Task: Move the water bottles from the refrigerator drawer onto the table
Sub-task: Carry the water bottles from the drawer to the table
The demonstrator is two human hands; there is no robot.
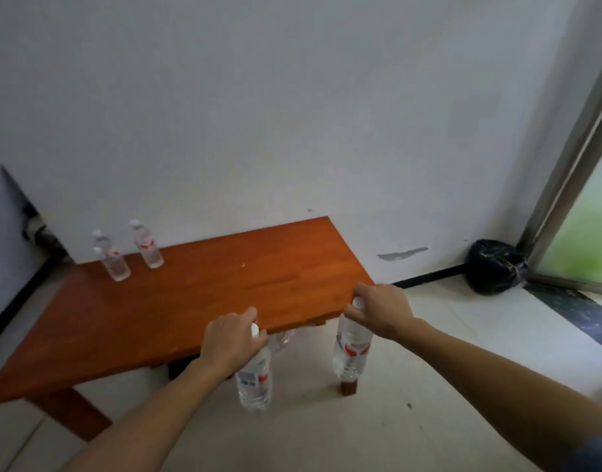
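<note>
White wall [258, 97] behind, pale tiled floor [446, 335] below, and the orange-brown wooden table [190, 301] pushed up against that wall. Over on the table's far left corner, 3 standing bottles [115, 267] are upright on the wood: 2 huddled together, the 3rd just beside them along the table's back edge.

Now the hands, both loaded. The left hand [231, 342] has its fingers curled round the neck of the left bottle [255, 383], the white cap peeking out by the thumb. That bottle hangs upright just off the table's near edge, its body lower than the tabletop. The right hand [381, 311] pinches the right bottle [352, 352] just under its white cap at the table's near right corner, and its clear body hangs in front of the table leg [347, 388].

Both bottles are over the floor, not on the wood. Beyond the table's right end, a black bag [495, 267] slumps by the metal window frame [565, 172]
</note>
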